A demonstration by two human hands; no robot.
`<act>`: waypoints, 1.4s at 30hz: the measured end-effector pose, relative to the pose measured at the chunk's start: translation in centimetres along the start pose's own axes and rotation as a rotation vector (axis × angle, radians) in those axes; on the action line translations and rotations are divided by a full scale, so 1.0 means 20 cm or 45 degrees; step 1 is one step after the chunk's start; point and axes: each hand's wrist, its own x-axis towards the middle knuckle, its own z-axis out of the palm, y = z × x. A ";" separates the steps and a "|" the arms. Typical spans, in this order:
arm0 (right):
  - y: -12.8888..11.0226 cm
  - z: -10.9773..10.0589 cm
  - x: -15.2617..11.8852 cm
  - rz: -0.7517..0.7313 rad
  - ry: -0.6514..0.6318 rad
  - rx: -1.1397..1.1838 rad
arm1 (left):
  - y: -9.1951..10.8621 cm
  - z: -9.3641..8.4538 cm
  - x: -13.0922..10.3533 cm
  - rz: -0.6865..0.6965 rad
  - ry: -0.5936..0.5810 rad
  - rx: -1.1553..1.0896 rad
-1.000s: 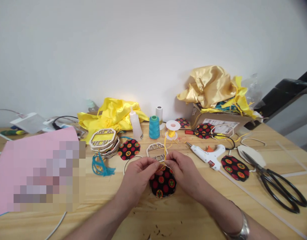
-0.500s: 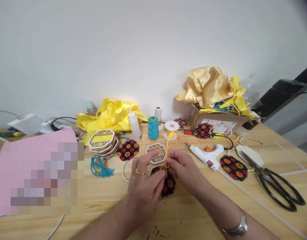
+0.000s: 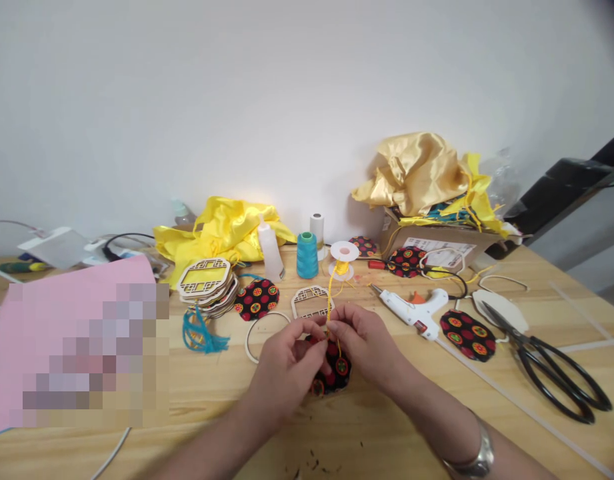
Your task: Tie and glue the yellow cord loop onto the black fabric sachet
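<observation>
A yellow cord [image 3: 330, 293] runs from a white spool [image 3: 344, 251] down to my fingers. My right hand [image 3: 359, 340] pinches it between thumb and forefinger. My left hand [image 3: 289, 363] is curled beside it, fingertips together near the cord; what they grip is too small to make out. Below both hands lies a black round fabric piece [image 3: 339, 380] with red and orange flowers, partly covered by my fingers. A wooden lattice frame [image 3: 311, 295] lies just beyond my hands, and a pale ring [image 3: 249, 343] is left of them.
Blue thread [image 3: 307, 257] and a glue bottle [image 3: 271, 252] stand behind. To the right are a glue gun [image 3: 411, 310], black scissors [image 3: 551, 367] and a cardboard box [image 3: 427, 247]. Stacked lattice frames [image 3: 207, 283], a blue tassel [image 3: 204, 331] and a pink sheet [image 3: 81, 300] lie left.
My left hand has turned, its fingers curling lower near the cord. The cord has shifted slightly left, and a loose end now hangs over the fabric piece.
</observation>
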 end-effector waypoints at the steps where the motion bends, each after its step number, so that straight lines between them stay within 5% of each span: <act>1: 0.00 0.00 0.00 -0.018 0.007 -0.049 | 0.01 0.00 0.01 -0.117 -0.018 -0.137; 3: 0.00 0.00 -0.01 -0.036 0.002 -0.092 | 0.03 0.00 0.02 -0.222 -0.036 -0.299; 11: -0.01 0.00 -0.02 -0.040 -0.038 -0.098 | 0.03 -0.03 0.02 -0.150 -0.013 -0.091; 18: -0.01 -0.01 0.00 -0.058 -0.010 -0.110 | 0.00 -0.05 0.04 -0.159 -0.062 -0.271; 30: -0.07 -0.05 0.00 0.143 -0.213 0.319 | -0.01 -0.07 0.05 -0.145 -0.222 -0.460; 42: -0.06 -0.05 0.00 0.116 -0.211 0.298 | -0.01 -0.07 0.06 -0.120 -0.158 -0.406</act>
